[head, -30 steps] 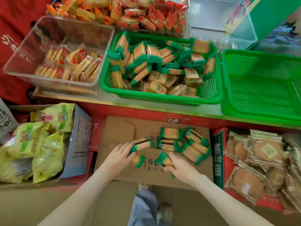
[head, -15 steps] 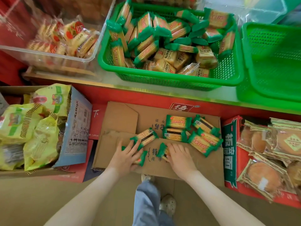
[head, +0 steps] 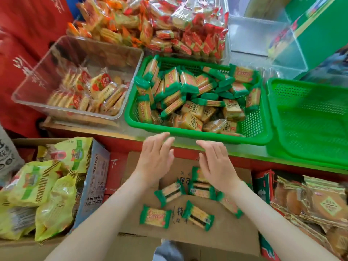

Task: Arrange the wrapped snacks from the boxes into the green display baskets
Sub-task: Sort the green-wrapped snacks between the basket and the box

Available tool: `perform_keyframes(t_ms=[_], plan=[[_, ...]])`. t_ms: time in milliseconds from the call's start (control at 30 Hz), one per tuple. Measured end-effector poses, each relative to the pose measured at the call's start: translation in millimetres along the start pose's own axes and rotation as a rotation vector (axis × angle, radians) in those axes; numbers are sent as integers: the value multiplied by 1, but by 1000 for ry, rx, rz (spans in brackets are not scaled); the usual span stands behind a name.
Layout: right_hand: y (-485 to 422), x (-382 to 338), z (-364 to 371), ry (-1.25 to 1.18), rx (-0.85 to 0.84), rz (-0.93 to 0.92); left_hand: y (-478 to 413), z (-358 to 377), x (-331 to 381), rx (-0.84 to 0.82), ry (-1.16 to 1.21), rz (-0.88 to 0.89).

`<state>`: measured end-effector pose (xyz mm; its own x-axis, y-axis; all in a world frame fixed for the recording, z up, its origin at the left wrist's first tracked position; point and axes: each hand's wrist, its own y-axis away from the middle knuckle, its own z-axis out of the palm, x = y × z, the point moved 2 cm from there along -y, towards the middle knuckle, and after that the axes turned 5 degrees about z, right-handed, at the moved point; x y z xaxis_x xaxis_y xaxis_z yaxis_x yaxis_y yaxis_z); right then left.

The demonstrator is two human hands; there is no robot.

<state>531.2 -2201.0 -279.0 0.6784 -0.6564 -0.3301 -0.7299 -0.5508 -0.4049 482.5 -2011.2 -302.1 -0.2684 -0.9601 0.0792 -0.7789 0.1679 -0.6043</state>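
Note:
A green basket (head: pixel 254 137) on the counter holds a heap of green-ended wrapped snacks (head: pixel 188 93) and some tan packs. A second green basket (head: pixel 305 129) to its right looks bare inside. Several green-ended snacks (head: pixel 155 216) lie on the flat cardboard box (head: pixel 235 228) below the counter. My left hand (head: pixel 155 161) and my right hand (head: pixel 216 164) hover above that cardboard, just short of the first basket's front rim, fingers straight and holding nothing. My right forearm hides part of the loose snacks.
A clear bin (head: pixel 37 87) with red-labelled biscuits stands left of the basket; a heap of red-wrapped snacks (head: pixel 169 27) sits behind. An open box of yellow-green bags (head: pixel 43 187) is at the left, a red box of round cakes (head: pixel 308 200) at the right.
Both hands have left the snacks on the cardboard and risen toward the basket's front rim, holding nothing. The camera has tilted up, showing more of the counter.

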Motion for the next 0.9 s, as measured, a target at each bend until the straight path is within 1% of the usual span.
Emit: perform_keyframes(t_ms=[67,100,167,233,300,367,433,500,633,700,800,900], plan=[[-40,8,-7,19,61,42,-38,-6,-24,22,-92,-119],[-58,14,-8,40,74,81,-54,-5,-37,-19,-130,-190],[-93,30,-6,129,67,179,-80,-3,-59,-193,-226,-307],[-120,47,-1,231,-34,279,-97,0,-76,-379,-291,-343],[-136,63,7,297,-193,367,-105,3,-88,-532,-323,-396],[-146,76,15,342,-291,414,-109,6,-92,-595,-356,-418],[-151,85,22,376,-322,427,-111,9,-91,-640,-364,-413],[-155,91,26,384,-300,410,-114,11,-90,-666,-330,-443],[-156,98,23,386,-201,280,-116,19,-78,-758,-159,-626],[-152,98,16,385,-153,234,-116,25,-72,-788,-109,-684],[-140,88,1,353,-63,173,-120,29,-72,-775,-91,-723],[-125,74,-15,289,33,143,-122,24,-74,-744,-77,-717]])
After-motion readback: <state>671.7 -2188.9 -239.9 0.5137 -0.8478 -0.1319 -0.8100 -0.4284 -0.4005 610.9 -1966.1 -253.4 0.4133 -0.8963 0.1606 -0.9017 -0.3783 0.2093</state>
